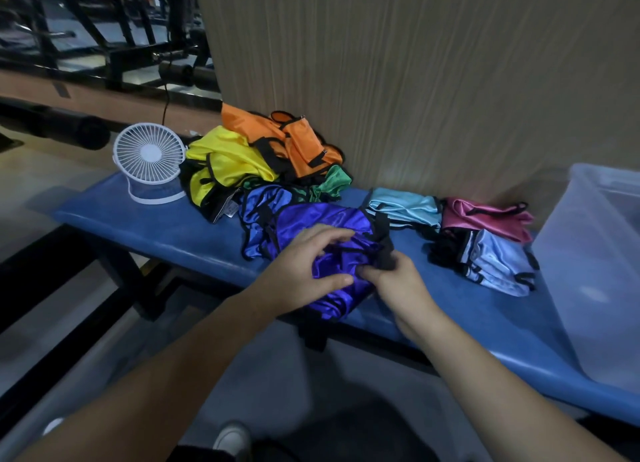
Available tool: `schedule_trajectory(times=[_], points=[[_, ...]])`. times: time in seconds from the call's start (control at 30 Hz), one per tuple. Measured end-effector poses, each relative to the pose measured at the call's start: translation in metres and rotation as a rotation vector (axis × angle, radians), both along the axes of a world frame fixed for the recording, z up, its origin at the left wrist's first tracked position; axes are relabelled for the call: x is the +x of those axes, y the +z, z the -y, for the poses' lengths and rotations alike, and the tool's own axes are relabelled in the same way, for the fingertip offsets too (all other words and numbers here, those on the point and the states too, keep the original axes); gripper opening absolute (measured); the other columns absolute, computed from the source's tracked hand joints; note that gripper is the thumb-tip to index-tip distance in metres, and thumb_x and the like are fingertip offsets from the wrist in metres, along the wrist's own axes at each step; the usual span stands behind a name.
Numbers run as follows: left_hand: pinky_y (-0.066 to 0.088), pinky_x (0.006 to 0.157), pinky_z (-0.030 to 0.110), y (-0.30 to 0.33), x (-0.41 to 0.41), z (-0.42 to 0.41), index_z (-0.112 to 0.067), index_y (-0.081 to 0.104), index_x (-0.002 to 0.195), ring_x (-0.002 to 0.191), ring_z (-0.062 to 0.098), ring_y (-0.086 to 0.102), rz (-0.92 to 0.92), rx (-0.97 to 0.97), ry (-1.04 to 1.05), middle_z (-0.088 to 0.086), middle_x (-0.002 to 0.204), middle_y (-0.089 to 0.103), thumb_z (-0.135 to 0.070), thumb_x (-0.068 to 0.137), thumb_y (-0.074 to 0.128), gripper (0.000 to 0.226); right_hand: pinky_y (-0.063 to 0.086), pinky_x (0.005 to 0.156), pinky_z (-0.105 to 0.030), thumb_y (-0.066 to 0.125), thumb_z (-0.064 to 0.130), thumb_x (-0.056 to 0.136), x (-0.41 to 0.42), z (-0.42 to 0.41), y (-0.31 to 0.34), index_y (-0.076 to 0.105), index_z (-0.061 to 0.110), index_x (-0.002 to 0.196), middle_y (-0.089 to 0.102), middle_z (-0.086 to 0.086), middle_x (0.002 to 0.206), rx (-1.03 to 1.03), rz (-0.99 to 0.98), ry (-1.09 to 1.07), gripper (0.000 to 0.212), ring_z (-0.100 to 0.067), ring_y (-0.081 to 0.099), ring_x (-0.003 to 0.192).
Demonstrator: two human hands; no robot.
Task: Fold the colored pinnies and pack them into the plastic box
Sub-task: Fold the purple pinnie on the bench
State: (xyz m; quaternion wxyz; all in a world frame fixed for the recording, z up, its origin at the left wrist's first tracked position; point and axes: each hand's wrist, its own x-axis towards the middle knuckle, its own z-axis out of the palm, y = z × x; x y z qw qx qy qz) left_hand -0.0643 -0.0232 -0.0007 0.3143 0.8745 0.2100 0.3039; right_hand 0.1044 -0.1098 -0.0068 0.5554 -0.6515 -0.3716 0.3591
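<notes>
A crumpled purple pinny (332, 240) with black trim lies at the front of the blue bench (166, 233). My left hand (304, 267) grips its bunched fabric from the left. My right hand (398, 281) pinches the pinny's black edge band on the right. Behind it lies a loose heap: a blue pinny (258, 202), a yellow pinny (225, 160), an orange pinny (294, 139) and a green pinny (332, 181). To the right lie folded pinnies: a light teal one (405, 207), a pink one (485, 217) and a pale blue one (495, 260). The clear plastic box (595, 253) stands at the bench's right end.
A small white desk fan (149, 160) stands at the bench's left end. A wood-grain wall (415, 80) rises directly behind the bench. Dark gym equipment (104, 46) fills the far left. My shoe (232, 439) shows on the floor below.
</notes>
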Motion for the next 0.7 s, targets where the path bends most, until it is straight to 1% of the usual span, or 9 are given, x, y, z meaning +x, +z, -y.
schedule_trajectory(times=[0.07, 0.13, 0.23, 0.3, 0.37, 0.47, 0.53, 0.6, 0.7], points=[[0.032, 0.111, 0.024, -0.001, -0.007, -0.007, -0.030, 0.053, 0.139, 0.129, 0.005, 0.040, -0.089, 0.137, 0.085, -0.013, 0.136, 0.045, -0.040, 0.077, 0.082, 0.069, 0.050, 0.068, -0.035, 0.064, -0.009, 0.084, 0.008, 0.003, 0.002, 0.070, 0.003, 0.093, 0.074, -0.014, 0.087, 0.000, -0.073, -0.050, 0.016, -0.021, 0.064, 0.076], [0.031, 0.114, 0.030, -0.006, -0.015, -0.010, -0.034, 0.050, 0.141, 0.134, 0.006, 0.035, -0.179, 0.104, 0.079, -0.014, 0.140, 0.035, -0.047, 0.069, 0.086, 0.081, 0.050, 0.070, -0.038, 0.064, -0.008, 0.084, 0.018, 0.007, 0.002, 0.068, 0.006, 0.089, 0.071, -0.012, 0.085, -0.002, -0.099, -0.110, 0.015, -0.023, 0.063, 0.077], [0.036, 0.109, 0.027, -0.016, -0.018, -0.005, -0.042, 0.039, 0.144, 0.136, -0.002, 0.032, -0.308, -0.018, -0.034, -0.022, 0.146, 0.023, -0.049, 0.063, 0.090, 0.096, 0.056, 0.082, -0.049, 0.064, -0.004, 0.082, 0.037, 0.014, 0.003, 0.063, -0.003, 0.097, 0.072, -0.016, 0.093, -0.001, -0.114, -0.179, 0.015, -0.028, 0.067, 0.086], [0.041, 0.103, 0.029, -0.025, -0.016, -0.001, -0.043, 0.042, 0.138, 0.133, -0.001, 0.037, -0.357, 0.018, -0.054, -0.023, 0.146, 0.022, -0.044, 0.065, 0.089, 0.087, 0.056, 0.084, -0.053, 0.063, -0.006, 0.082, 0.045, 0.020, 0.005, 0.063, -0.003, 0.104, 0.073, -0.019, 0.103, 0.009, -0.110, -0.199, 0.022, -0.031, 0.070, 0.091], [0.043, 0.104, 0.036, -0.032, -0.009, 0.001, -0.038, 0.051, 0.126, 0.128, 0.006, 0.042, -0.360, 0.130, -0.049, -0.016, 0.141, 0.029, -0.038, 0.072, 0.086, 0.064, 0.058, 0.074, -0.045, 0.063, -0.007, 0.082, 0.051, 0.026, 0.005, 0.063, 0.003, 0.111, 0.073, -0.019, 0.108, 0.008, -0.108, -0.195, 0.030, -0.032, 0.071, 0.093], [0.045, 0.097, 0.043, -0.034, 0.002, 0.001, -0.032, 0.063, 0.112, 0.111, 0.014, 0.049, -0.325, 0.250, -0.030, -0.009, 0.127, 0.045, -0.039, 0.083, 0.071, 0.031, 0.056, 0.058, -0.034, 0.065, -0.003, 0.086, 0.056, 0.035, 0.008, 0.059, 0.009, 0.115, 0.072, -0.017, 0.109, -0.015, -0.135, -0.165, 0.032, -0.027, 0.070, 0.084], [0.044, 0.094, 0.037, -0.028, 0.009, 0.001, -0.026, 0.068, 0.111, 0.104, 0.015, 0.053, -0.299, 0.246, -0.025, -0.009, 0.118, 0.054, -0.042, 0.085, 0.060, 0.031, 0.054, 0.053, -0.032, 0.066, 0.004, 0.088, 0.060, 0.040, 0.007, 0.055, 0.012, 0.115, 0.071, -0.015, 0.109, -0.070, -0.111, -0.139, 0.030, -0.027, 0.070, 0.080], [0.043, 0.090, 0.028, -0.019, 0.014, 0.003, -0.022, 0.069, 0.113, 0.103, 0.013, 0.057, -0.254, 0.174, 0.014, -0.010, 0.112, 0.061, -0.044, 0.085, 0.057, 0.037, 0.055, 0.049, -0.034, 0.069, 0.014, 0.090, 0.063, 0.045, 0.007, 0.052, 0.014, 0.115, 0.069, -0.013, 0.112, -0.138, -0.025, -0.109, 0.030, -0.027, 0.070, 0.080], [0.051, 0.084, 0.031, -0.008, 0.021, 0.004, -0.030, 0.066, 0.108, 0.095, 0.005, 0.064, -0.175, 0.038, 0.107, -0.014, 0.101, 0.070, -0.049, 0.085, 0.060, 0.031, 0.058, 0.051, -0.036, 0.072, 0.027, 0.090, 0.063, 0.054, 0.008, 0.050, 0.017, 0.123, 0.066, -0.006, 0.116, -0.157, 0.047, -0.084, 0.041, -0.024, 0.069, 0.086]])
